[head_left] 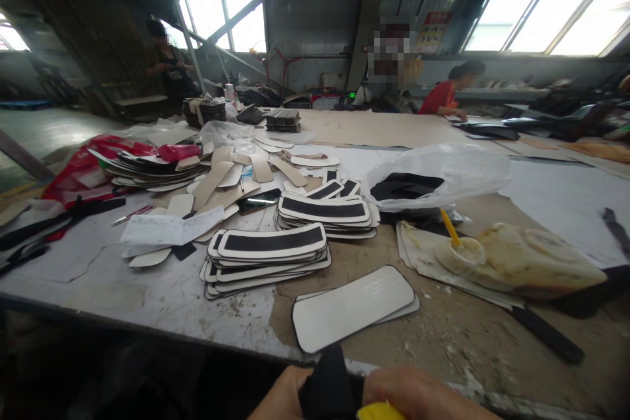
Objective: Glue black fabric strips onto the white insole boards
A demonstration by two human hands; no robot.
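Observation:
At the bottom edge, my left hand (283, 399) is closed on a black strip (327, 384), which stands up between the two hands. My right hand (418, 394) is closed beside it, with a yellow handle (380, 411) in its grip; the tool's other end is hidden. Just beyond them a white rounded panel (354, 308) with a black edge lies on another panel near the table's front edge. Behind it are a stack of white pieces with black centres (270, 243) and a second such stack (325, 209).
To the right are a glue cup (465, 252) with a yellow stick, a stained glue container (536, 259) and a plastic bag (438, 174) of black pieces. Papers (172, 226), scissors (132, 215) and a phone (259, 201) lie left. Two people are farther back.

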